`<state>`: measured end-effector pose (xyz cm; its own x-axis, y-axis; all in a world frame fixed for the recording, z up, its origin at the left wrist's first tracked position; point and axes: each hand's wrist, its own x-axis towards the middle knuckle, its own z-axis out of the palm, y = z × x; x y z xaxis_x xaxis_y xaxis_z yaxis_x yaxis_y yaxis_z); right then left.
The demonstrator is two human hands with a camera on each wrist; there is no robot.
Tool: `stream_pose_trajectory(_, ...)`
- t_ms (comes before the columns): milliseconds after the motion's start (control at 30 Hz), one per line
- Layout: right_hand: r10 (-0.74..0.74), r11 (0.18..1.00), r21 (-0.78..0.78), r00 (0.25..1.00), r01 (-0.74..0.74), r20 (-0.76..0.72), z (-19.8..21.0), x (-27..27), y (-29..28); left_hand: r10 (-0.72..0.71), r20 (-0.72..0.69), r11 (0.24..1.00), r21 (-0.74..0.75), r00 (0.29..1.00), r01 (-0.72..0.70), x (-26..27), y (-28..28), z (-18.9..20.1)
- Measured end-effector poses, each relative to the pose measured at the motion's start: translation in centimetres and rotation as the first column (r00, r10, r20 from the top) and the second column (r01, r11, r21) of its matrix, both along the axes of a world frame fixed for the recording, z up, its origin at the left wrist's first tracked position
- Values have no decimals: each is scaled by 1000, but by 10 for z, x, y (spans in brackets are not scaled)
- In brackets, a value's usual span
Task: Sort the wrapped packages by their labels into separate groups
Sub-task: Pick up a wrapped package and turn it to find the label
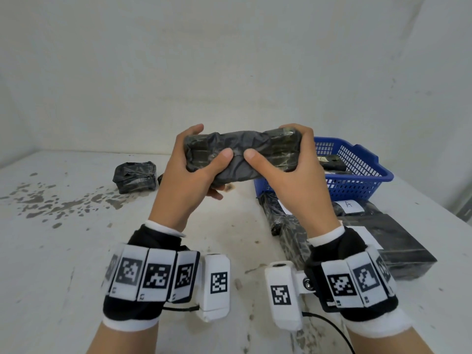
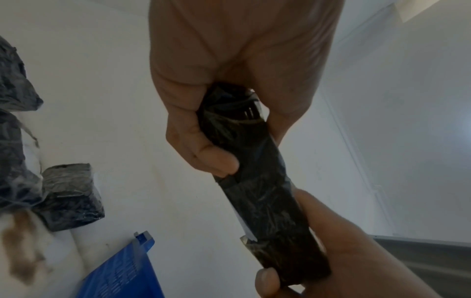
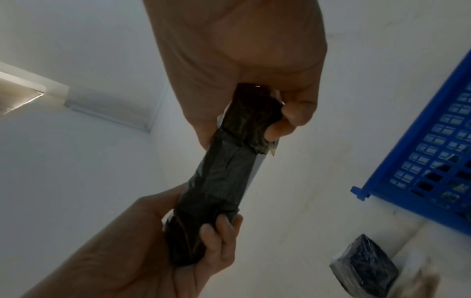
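1. White, stained table (image 1: 76, 251) ran bare across its left and near stretches, with only a small wrapped package (image 1: 134, 177) standing well left of the hands.
2. Blue basket (image 1: 357, 175) sat by the table's right edge, wrapped packages inside.
3. Labelled packages (image 1: 378, 231) lay just before the basket.
4. Long black-wrapped package (image 1: 242, 154) was held above the table, left hand (image 1: 189, 169) and right hand (image 1: 288, 169) each gripping an end.
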<state>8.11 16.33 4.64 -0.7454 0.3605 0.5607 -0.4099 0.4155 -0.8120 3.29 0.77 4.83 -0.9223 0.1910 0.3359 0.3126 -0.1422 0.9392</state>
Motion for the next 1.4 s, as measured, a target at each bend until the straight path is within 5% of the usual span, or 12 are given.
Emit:
stream_pose_trajectory(367, 14, 1000, -11, 998, -14, 55, -3, -3, 1, 123, -15, 992, 17, 992, -123, -6, -6, -4)
stream_pose_trajectory(467, 77, 988, -143, 991, -61, 107, 0, -4, 1, 147, -84, 989, -5, 986, -148, -10, -8, -6)
stream_pose_trajectory(633, 123, 957, -270, 992, -109, 35, 0, -8, 10, -21, 33, 1000, 9, 999, 21, -6, -6, -1)
stream_pose_trajectory(900, 201, 945, -276, 976, -173, 77, -1, -9, 12, -42, 109, 987, 157, 993, 24, -9, -9, 4)
stream_pose_trajectory(1400, 190, 942, -289, 981, -171, 41, -1, -10, 8, 11, 73, 993, 117, 997, -20, -8, -6, 2)
